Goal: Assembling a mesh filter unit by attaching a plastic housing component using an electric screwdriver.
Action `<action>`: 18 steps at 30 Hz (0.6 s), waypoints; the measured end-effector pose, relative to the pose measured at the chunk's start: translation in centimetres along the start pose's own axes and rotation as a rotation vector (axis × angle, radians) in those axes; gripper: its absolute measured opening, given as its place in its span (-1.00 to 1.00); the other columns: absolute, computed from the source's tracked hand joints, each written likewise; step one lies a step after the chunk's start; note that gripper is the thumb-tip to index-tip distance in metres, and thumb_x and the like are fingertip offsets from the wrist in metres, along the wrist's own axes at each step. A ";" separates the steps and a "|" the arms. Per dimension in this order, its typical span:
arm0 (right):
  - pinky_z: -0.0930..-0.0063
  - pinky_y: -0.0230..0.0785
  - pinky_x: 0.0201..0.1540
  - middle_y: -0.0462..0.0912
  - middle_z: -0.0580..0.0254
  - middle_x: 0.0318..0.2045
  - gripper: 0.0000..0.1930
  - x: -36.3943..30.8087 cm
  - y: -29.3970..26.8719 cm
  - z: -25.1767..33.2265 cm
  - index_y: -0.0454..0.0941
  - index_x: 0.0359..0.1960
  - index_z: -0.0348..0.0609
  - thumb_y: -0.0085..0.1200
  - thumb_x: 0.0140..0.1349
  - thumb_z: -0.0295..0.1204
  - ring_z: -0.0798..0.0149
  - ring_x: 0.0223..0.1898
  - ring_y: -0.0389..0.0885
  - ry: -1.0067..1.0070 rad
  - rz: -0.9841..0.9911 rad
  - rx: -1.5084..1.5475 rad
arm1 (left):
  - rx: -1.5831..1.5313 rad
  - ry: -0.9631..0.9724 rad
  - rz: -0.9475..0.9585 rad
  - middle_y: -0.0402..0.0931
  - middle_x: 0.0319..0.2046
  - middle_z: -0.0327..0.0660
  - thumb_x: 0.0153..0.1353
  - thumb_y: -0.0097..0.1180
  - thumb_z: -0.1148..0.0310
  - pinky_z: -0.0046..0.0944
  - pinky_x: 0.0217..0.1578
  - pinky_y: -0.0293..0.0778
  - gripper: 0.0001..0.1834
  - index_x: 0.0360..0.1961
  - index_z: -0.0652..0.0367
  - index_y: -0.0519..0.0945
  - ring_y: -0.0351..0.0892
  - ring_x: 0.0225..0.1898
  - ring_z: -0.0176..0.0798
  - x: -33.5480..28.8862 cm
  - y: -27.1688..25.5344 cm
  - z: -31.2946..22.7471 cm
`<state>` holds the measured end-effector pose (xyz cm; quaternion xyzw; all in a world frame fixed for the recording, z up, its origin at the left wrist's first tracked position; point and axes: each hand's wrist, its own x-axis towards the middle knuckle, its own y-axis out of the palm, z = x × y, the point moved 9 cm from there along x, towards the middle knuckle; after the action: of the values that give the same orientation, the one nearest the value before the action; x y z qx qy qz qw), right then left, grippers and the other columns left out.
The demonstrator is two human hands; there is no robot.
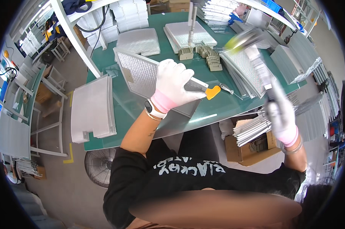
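Observation:
My left hand (172, 82), in a white glove with a pink cuff, is closed around the upper frame edge of a silver mesh panel (140, 72). The panel stands tilted on the green table. A yellow piece (213, 92) sits at its near corner, close to my left thumb. At the right, my gloved right hand (280, 112) is wrapped round the dark grip of a raised hammer (261, 68). Motion smears the hammer's head, where yellow-green shows. A small screwdriver-like tool (226, 89) lies on the table between my hands.
Beige plastic blocks (213, 61) stand beyond the panel. Stacked panels lie at the left edge (92, 107), the back (191, 32) and the right (243, 70) of the green table (142, 131). An open carton (252, 152) with metal strips stands below, and a floor fan (100, 166) sits at lower left.

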<state>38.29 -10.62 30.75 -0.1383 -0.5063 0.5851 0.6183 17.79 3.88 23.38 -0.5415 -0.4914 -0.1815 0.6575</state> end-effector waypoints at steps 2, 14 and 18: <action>0.36 0.42 -0.43 0.55 0.05 -0.44 -0.48 -2.5 -1.2 -2.0 0.14 0.38 -0.29 -0.21 0.40 -0.45 0.25 -0.55 0.53 0.051 -0.349 0.349 | -0.017 0.007 -0.004 0.37 -0.48 -0.23 -0.49 0.49 -0.12 -0.01 -0.06 0.23 -0.35 -0.38 0.05 0.57 0.37 -0.27 -0.03 0.0 -0.1 -0.2; 0.07 0.41 -0.06 0.53 -0.21 -0.07 -0.40 -4.3 17.1 -15.8 0.26 0.34 0.00 0.07 0.22 -0.36 -0.17 -0.09 0.55 0.277 0.248 -0.199 | -0.056 0.038 -0.079 0.36 -0.55 -0.23 -0.13 0.34 0.03 -0.01 -0.05 0.27 -0.61 -0.60 0.07 0.47 0.36 -0.38 -0.07 -1.0 -2.4 -0.9; 0.15 0.16 0.30 0.28 -0.22 0.24 -0.23 -0.2 16.8 -13.1 0.23 0.32 -0.24 0.28 0.06 -0.31 -0.22 0.26 0.27 0.051 -0.020 -0.122 | -1.041 -0.447 -0.127 0.34 -0.66 -0.31 -0.01 -0.06 0.41 -0.05 -0.06 0.29 -0.79 -0.75 0.02 0.36 0.33 -0.42 -0.14 -5.4 -3.5 0.1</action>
<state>38.91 -0.63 11.96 -0.1857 -0.5265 0.5433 0.6270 12.60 1.17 20.70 -0.7889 -0.4959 -0.3198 0.1719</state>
